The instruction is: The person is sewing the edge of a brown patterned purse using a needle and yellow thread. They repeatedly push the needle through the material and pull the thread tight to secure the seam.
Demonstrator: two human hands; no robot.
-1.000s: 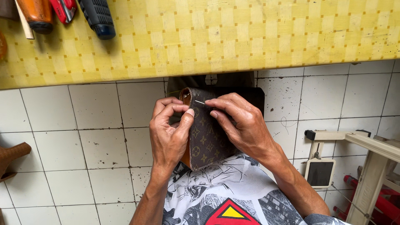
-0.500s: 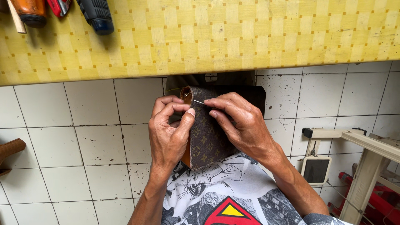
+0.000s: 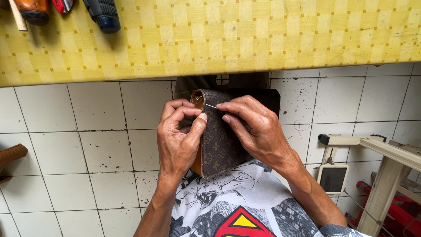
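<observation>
- Looking down from the head camera, I see tool handles at the far left corner of the bench (image 3: 263, 39), which wears a yellow chequered cover: an orange handle (image 3: 31, 9), a red one (image 3: 63, 5) and a dark blue-black one (image 3: 103, 14), all lying on top and partly cut off by the frame. None of them sits in a box or tray.
- On the tiled floor (image 3: 79, 145) at the far left edge, a brown wooden piece (image 3: 11, 156) pokes in; I cannot tell what it is.
- My left hand (image 3: 177, 140) is curled shut around the brown patterned wallet (image 3: 221, 147), thumb pressed on its face, fingers wrapped behind the tan spine. The wallet is held upright below the bench's near edge, above my lap and printed shirt (image 3: 237, 206).
- My right hand (image 3: 254, 131) pinches a thin needle (image 3: 212, 106) between thumb and forefinger, tip at the wallet's upper edge; the other fingers rest on the leather.
- To do this well, I judge the left grip should stay firm near the seam, with the needle going in square.
- The wallet is closed; I cannot see whether anything is inside.
- At right stand a pale wooden frame (image 3: 386, 153) and a small dark screen-like panel (image 3: 332, 179).
</observation>
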